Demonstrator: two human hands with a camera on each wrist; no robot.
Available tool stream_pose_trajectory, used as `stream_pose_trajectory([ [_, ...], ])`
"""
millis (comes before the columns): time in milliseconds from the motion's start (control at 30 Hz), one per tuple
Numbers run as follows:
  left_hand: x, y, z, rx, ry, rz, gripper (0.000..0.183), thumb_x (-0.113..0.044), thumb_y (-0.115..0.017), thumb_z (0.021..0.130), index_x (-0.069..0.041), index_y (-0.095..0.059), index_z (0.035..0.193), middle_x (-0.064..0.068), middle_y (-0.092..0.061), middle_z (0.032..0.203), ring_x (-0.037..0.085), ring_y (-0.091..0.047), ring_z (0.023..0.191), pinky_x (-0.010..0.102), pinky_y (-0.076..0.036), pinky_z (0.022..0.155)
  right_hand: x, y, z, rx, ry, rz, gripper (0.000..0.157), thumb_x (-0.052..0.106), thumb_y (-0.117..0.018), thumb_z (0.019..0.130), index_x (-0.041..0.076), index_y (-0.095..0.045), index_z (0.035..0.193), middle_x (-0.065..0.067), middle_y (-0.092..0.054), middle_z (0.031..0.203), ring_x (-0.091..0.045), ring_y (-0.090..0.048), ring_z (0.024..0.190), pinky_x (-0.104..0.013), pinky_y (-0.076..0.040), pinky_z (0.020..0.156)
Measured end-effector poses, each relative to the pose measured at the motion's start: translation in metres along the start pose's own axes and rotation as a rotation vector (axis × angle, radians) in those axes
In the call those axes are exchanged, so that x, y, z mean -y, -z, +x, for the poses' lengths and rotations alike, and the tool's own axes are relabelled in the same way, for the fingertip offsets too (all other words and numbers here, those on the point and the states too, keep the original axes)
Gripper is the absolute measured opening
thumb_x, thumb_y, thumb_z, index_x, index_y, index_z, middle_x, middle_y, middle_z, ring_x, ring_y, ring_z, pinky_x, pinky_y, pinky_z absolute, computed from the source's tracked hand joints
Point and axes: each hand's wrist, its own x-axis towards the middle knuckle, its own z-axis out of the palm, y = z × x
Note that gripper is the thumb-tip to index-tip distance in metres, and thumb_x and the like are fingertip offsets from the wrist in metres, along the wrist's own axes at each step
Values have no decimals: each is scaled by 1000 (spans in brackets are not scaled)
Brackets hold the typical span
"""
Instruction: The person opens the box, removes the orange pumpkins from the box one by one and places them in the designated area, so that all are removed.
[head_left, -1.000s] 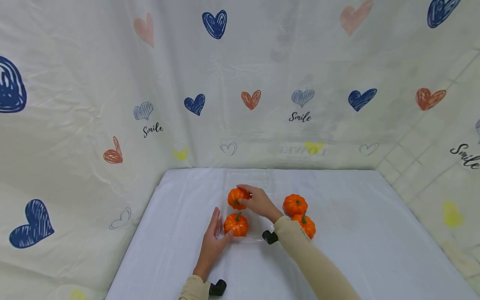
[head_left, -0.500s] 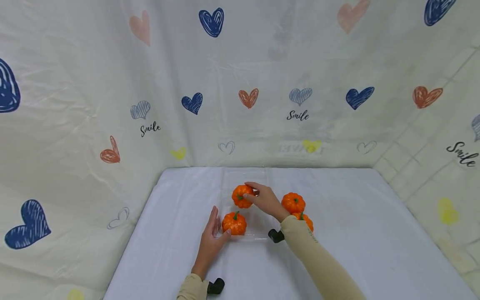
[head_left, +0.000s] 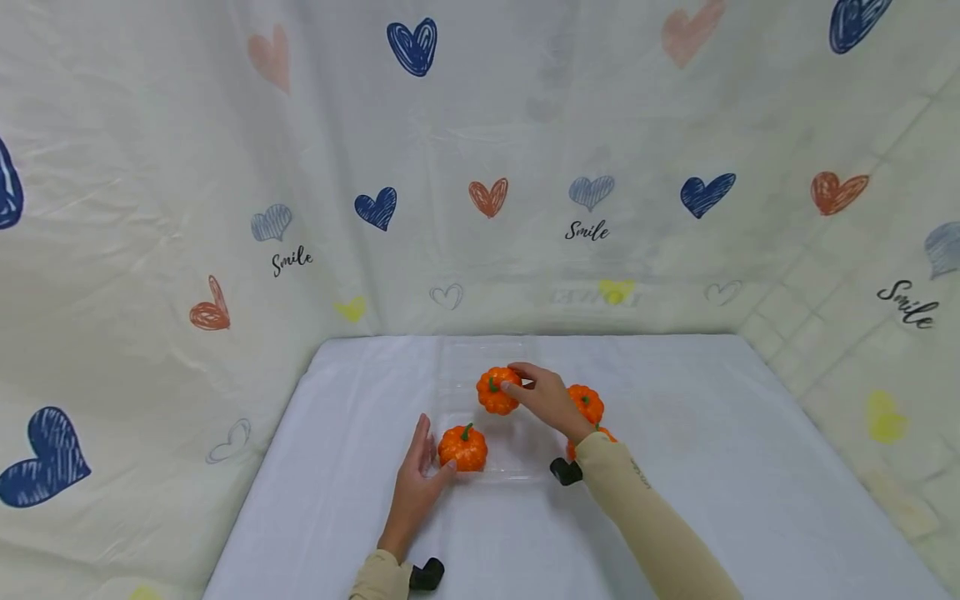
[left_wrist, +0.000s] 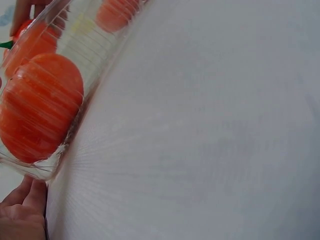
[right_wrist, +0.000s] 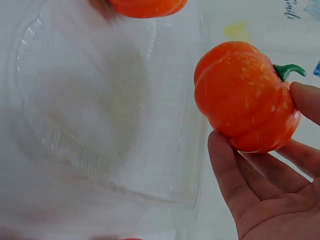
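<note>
My right hand (head_left: 551, 402) pinches an orange toy pumpkin (head_left: 498, 391) with a green stem, thumb near the stem and fingers on its other side. It is held over a clear plastic box (head_left: 517, 454). A second orange pumpkin (head_left: 462, 448) sits inside the box at the front left, and the left wrist view shows this pumpkin (left_wrist: 42, 107) through the ribbed wall. My left hand (head_left: 413, 483) rests against the box's near left corner, fingers straight along the side and thumb at the front.
Two more orange pumpkins stand right of the box: one behind (head_left: 587, 403), and one nearer (head_left: 606, 433), partly hidden by my right wrist. A clear flat panel (head_left: 483, 352) extends behind the box on the white-covered table (head_left: 315, 467). A heart-printed curtain (head_left: 480, 125) hangs behind.
My right hand has moved a little to the right with its pumpkin, away from the one in the box. The left hand stays at the box's corner. The whole view has shifted slightly.
</note>
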Motion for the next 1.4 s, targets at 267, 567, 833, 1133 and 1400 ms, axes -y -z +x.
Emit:
stream_pose_trajectory([
  [267,4,0,3,-4,-12,-30,94,-28,-80,98,-10,-25,171,9,-22,177,36,-36,156,36,-31,120,-5,13,-4,-22,-43,59,54,36,-72,104,2,-64,145,-20,-68,137,-33,-72,108,-46,-63,92],
  [567,-2,-3,-2,-7,29,-26,94,-28,-80,97,-12,-25,172,3,-22,177,34,-36,156,36,-32,120,-16,37,-10,-66,-149,92,58,40,-68,105,1,-61,146,-24,-66,139,-32,-75,108,-47,-61,99],
  [833,3,-2,-2,-7,11,-52,93,-25,-81,96,-11,-27,171,5,-21,177,34,-35,156,34,-31,120,-32,53,-15,-113,-184,60,61,45,-65,106,-2,-62,144,-26,-66,138,-36,-72,111,-43,-62,96],
  [1133,5,-2,-2,-7,11,-30,94,-27,-81,96,-10,-26,171,2,-21,177,34,-36,156,32,-32,119,-42,70,-23,-152,-206,20,66,49,-62,107,-4,-60,146,-28,-65,138,-33,-74,104,-48,-60,100],
  [1400,4,0,0,-9,-13,-2,93,-29,-81,97,-10,-27,171,5,-22,177,34,-37,155,31,-33,118,-48,86,-32,-195,-226,39,71,52,-59,108,-6,-57,148,-29,-65,136,-34,-76,100,-53,-56,106],
])
